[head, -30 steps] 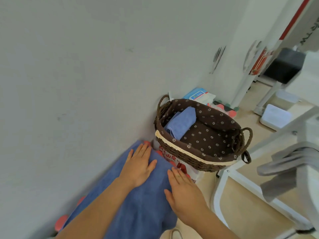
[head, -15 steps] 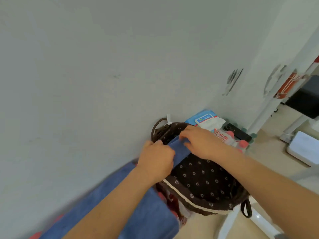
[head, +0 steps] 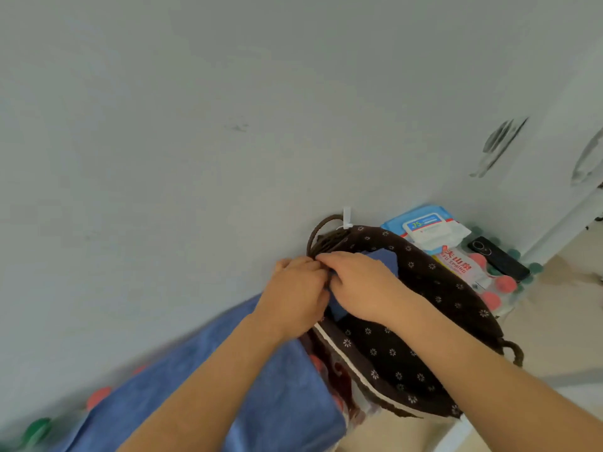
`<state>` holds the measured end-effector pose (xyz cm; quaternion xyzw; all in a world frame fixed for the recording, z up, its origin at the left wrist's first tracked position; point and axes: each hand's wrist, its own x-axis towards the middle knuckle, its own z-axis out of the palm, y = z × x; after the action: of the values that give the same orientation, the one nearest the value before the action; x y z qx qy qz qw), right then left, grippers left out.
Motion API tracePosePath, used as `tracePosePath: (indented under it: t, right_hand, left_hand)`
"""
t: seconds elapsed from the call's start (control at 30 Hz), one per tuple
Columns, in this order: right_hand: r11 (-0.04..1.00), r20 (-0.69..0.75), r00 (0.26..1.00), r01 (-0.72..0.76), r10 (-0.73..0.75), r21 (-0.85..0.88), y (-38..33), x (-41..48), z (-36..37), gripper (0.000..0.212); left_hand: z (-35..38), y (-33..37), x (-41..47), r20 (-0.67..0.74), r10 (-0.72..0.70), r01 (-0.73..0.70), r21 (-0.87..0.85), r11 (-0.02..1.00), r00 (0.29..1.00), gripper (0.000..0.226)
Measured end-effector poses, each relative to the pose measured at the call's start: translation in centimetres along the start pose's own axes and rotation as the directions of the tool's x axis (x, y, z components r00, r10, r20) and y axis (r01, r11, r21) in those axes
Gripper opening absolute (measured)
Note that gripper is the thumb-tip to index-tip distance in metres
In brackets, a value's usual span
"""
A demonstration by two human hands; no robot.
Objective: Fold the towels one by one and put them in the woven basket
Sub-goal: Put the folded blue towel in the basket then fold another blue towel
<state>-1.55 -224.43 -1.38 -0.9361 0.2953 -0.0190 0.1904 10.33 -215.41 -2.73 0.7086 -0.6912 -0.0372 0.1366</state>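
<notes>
Reaching into the woven basket (head: 396,355), both hands work at its far-left end, just under the handle (head: 321,230).

- Folded towel (head: 385,260): inside the basket, directly beneath the hands. Blue shows beyond the right knuckles and again between the wrists, so its long axis seems to run away from the person, along the wall side of the liner.
- Right hand (head: 362,288): fingers curled down over the towel's far end, tips against the left hand.
- Left hand (head: 295,298): fingers curled tight at the same end, by the rim. It appears to pinch the towel edge; the contact itself is hidden behind the knuckles.
- Second blue towel (head: 277,402): lies flat outside the basket, under the left forearm and back toward the person, long axis along the wall. The left hand is nearer to it.
- Beyond the right hand, outside the basket: a wipes pack (head: 427,227), a phone (head: 497,260) and bottled water (head: 461,266).

Judgement: the placed towel is being tucked in. Next comes letting go, then drawing both hands back toward the second towel.
</notes>
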Motion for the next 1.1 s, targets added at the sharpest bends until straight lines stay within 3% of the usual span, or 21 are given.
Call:
tracePosePath:
  t: [0.07,0.13,0.2,0.27,0.4,0.5,0.6,0.77,0.93,1.1]
  right_hand:
    - [0.997,-0.074,0.995,0.063,-0.06,0.046,-2.2,-0.9,0.7,0.038]
    - [0.993,-0.107,0.988,0.114,-0.113,0.004,-4.1,-1.6,1.5,0.038]
    - [0.982,-0.139,0.976,0.155,-0.169,-0.107,-5.2,-1.9,2.7,0.034]
    - [0.953,-0.163,0.961,0.182,-0.225,-0.244,-6.2,-1.7,3.6,0.024]
    - [0.898,-0.026,0.945,0.3,-0.325,-0.321,-8.3,-2.1,5.7,0.017]
    - [0.857,0.163,0.941,0.339,-0.298,-0.389,-9.7,-2.9,7.2,0.027]
    - [0.839,0.21,0.945,0.32,-0.25,-0.441,-9.6,-3.0,8.1,0.032]
    - [0.932,0.279,0.96,0.108,-0.007,-0.347,-9.2,-2.9,9.0,0.076]
    - [0.934,0.231,0.971,0.027,0.06,-0.357,-9.2,-2.7,10.3,0.073]
    - [0.919,0.312,0.944,0.024,0.11,-0.395,-9.1,-2.3,11.3,0.071]
  left_hand:
    - [-0.1,-2.1,-2.0,-0.127,-0.096,0.062,-0.251,0.966,0.987,0.027]
    - [0.1,-4.5,-3.8,-0.132,-0.297,0.244,-0.316,0.917,0.946,0.029]
    - [0.9,-6.6,-5.3,0.015,-0.384,0.383,-0.12,0.916,0.923,0.033]
    - [2.0,-7.8,-6.2,0.191,-0.331,0.325,0.063,0.944,0.924,0.043]
    - [3.2,-8.0,-5.7,0.306,-0.265,0.246,0.098,0.964,0.914,0.039]
    - [3.9,-8.3,-4.8,0.305,-0.234,0.188,0.175,0.966,0.923,0.032]
    - [4.4,-9.2,-4.3,0.275,-0.252,0.183,0.252,0.95,0.928,0.027]
    - [4.0,-8.7,-3.9,0.278,-0.215,0.137,0.275,0.952,0.936,0.022]
    - [4.7,-7.1,-3.7,0.17,-0.181,0.135,0.252,0.958,0.969,0.019]
    - [4.5,-7.1,-5.0,0.087,-0.265,0.254,0.116,0.96,0.96,0.031]
